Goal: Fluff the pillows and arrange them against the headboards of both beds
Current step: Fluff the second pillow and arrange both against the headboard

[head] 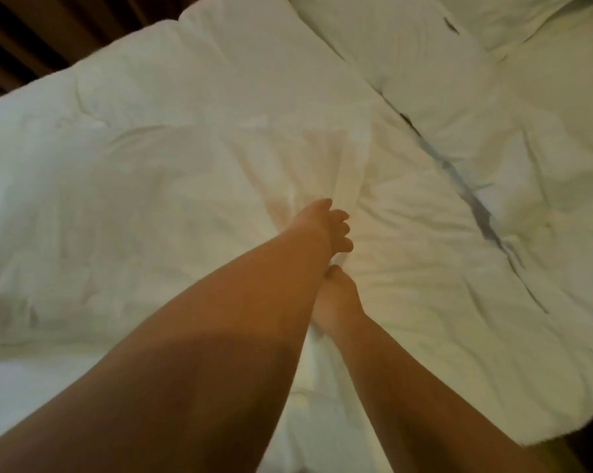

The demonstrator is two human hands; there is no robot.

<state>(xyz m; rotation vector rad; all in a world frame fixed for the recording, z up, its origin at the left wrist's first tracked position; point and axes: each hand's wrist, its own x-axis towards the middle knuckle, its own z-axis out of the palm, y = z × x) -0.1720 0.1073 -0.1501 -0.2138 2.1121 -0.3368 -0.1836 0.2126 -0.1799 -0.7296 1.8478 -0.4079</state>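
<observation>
A large white duvet (152,158) covers the near bed and fills most of the head view. A ridge of it is bunched up at the centre. My left hand (326,227) is closed on the upper part of that fold. My right hand (336,302) grips the same fold just below, partly hidden under my left forearm. A second white duvet or pillow (513,107) lies on the neighbouring bed to the right. I cannot make out a distinct pillow.
A narrow dark gap (472,196) runs diagonally between the two beds. Dark wooden panelling (22,39) shows at the top left. A dark patch of floor (588,435) appears at the bottom right, beyond the duvet's edge.
</observation>
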